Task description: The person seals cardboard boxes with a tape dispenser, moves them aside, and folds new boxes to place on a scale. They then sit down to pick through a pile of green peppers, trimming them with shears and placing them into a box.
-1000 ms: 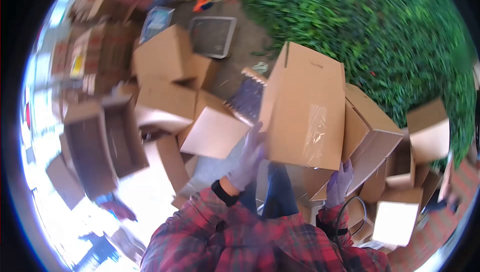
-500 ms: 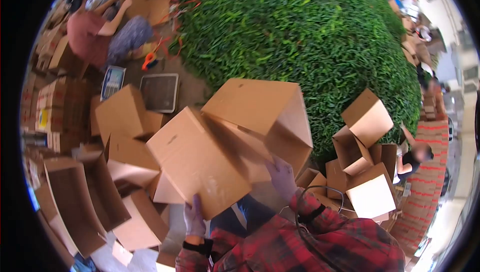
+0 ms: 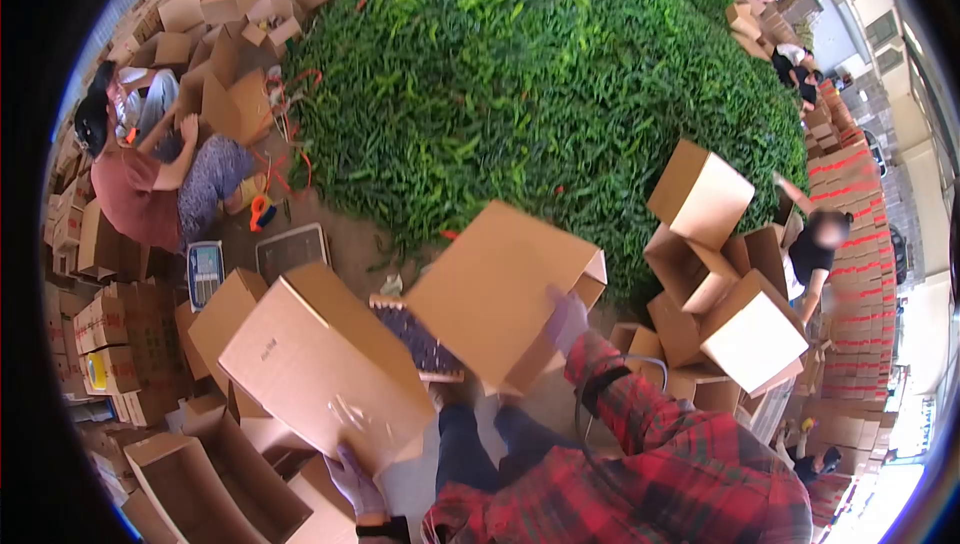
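Observation:
My left hand (image 3: pixel 358 482), in a thin pale purple glove, grips the lower edge of a tilted brown cardboard box (image 3: pixel 320 374). Part of that hand is hidden by the box and the frame's lower edge. A second cardboard box (image 3: pixel 500 294) is held by my right hand (image 3: pixel 568 320), gloved alike, at its right side; some fingers are out of sight. The two boxes are apart, and between them a dark slatted stool-like thing (image 3: pixel 415 339) shows on the floor.
A huge heap of green peppers (image 3: pixel 540 94) rises ahead. Cardboard boxes (image 3: pixel 700 274) pile up at right, with open boxes (image 3: pixel 215 479) at lower left. A scale (image 3: pixel 205 274) and orange tape dispenser (image 3: pixel 262 212) lie near a seated person (image 3: pixel 140 184); another person (image 3: pixel 815 259) works at right.
The two boxes, overlapping before, have separated, the left one going left and down with my left hand. The slatted thing between them has come into view. The camera view has shifted.

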{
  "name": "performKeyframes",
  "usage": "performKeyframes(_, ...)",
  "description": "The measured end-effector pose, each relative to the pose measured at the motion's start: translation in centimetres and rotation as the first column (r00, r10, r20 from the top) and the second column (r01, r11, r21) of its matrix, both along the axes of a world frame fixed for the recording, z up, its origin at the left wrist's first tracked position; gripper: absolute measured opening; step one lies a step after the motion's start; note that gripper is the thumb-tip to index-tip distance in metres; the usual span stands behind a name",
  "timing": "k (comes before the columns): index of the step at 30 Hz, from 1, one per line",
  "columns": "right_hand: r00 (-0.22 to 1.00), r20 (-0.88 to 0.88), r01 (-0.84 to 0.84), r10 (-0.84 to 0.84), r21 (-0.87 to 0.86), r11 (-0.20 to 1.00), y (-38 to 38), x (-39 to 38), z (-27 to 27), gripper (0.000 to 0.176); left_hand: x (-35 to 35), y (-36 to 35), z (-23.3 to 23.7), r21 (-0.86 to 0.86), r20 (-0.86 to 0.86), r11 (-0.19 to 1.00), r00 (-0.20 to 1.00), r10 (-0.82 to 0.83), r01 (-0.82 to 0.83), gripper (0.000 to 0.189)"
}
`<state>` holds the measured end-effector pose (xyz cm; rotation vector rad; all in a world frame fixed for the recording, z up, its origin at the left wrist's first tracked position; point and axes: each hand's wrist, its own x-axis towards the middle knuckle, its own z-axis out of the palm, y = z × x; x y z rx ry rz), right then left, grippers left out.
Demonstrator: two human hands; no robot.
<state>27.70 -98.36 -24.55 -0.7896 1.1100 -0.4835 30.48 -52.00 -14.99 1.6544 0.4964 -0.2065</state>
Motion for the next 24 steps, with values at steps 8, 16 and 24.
performKeyframes(8,0.983,-0.171,0.014,-0.060,-0.259,0.966,-2.2,-4.1,-0.6,0.032,4.1,3.4,0.9,0.302,-0.023,0.944,0.991,-0.132,0.132,0.054)
performKeyframes(16,0.864,-0.470,-0.454,0.183,-0.565,0.689,-7.3,-4.9,1.9,0.028,6.5,6.4,-0.3,0.315,-0.014,0.941,0.992,-0.125,0.123,0.053)
performKeyframes(24,0.514,-0.855,-0.844,0.061,-0.493,0.211,-4.8,-3.1,3.6,0.038,7.3,7.7,0.4,0.349,-0.022,0.931,0.994,-0.108,0.109,0.053)
